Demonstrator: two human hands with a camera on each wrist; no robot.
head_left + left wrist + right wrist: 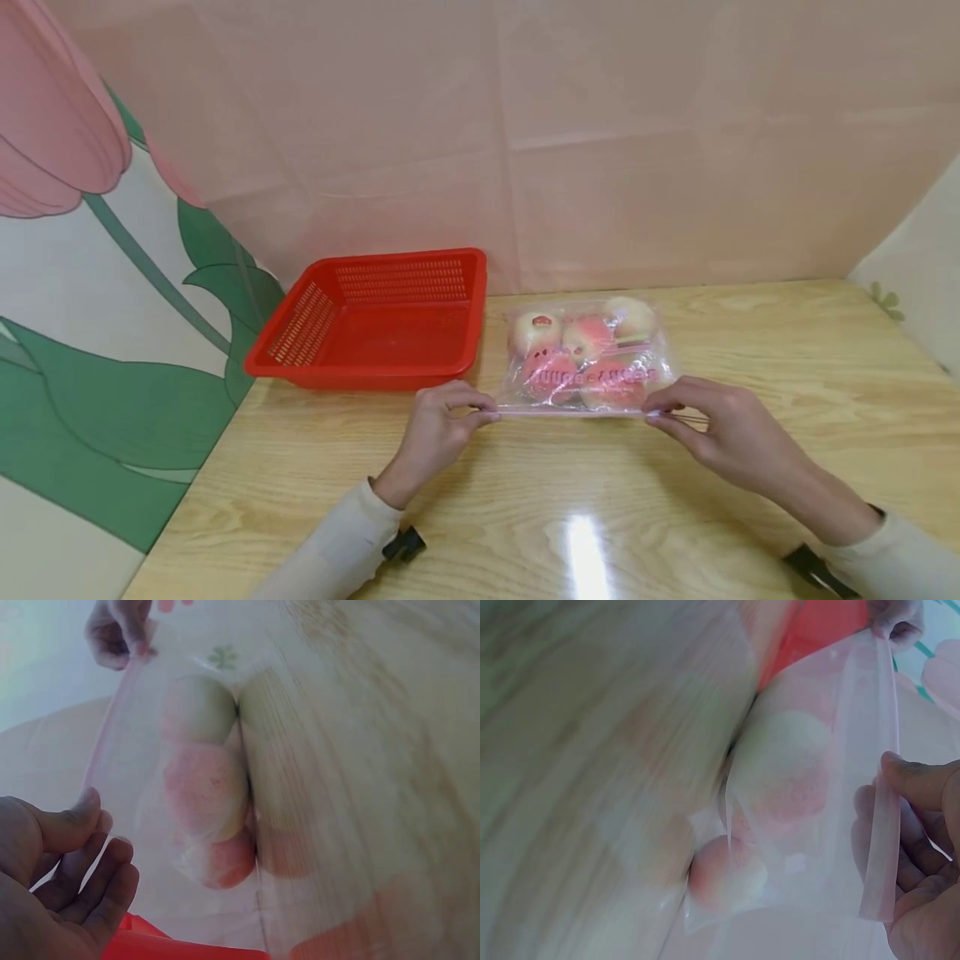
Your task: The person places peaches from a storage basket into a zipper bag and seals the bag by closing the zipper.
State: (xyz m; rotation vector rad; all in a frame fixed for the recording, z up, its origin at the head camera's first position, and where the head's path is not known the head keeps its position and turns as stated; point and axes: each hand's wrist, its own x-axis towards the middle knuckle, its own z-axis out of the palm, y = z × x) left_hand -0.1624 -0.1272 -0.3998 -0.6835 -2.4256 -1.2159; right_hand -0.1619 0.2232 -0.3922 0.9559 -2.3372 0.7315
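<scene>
A clear zip bag [585, 357] with pink print lies on the table, holding several pink-and-cream peaches [550, 372]. Along its near side runs a pale pink zip edge [570, 413], stretched straight between both hands. My left hand [442, 425] pinches the left end of that edge between thumb and fingers. At the opposite end my right hand [731, 429] pinches the edge the same way. In the left wrist view the peaches [206, 791] rest against the wooden surface, seen through the film. The right wrist view shows the thumb and fingers [919, 784] on either side of the zip strip.
A red plastic basket [390, 333] with slotted sides stands left of the bag, nothing in it. The wooden table [525, 500] meets a pink cloth-like backdrop [570, 150] behind. A flower-patterned panel [112, 333] borders the left side.
</scene>
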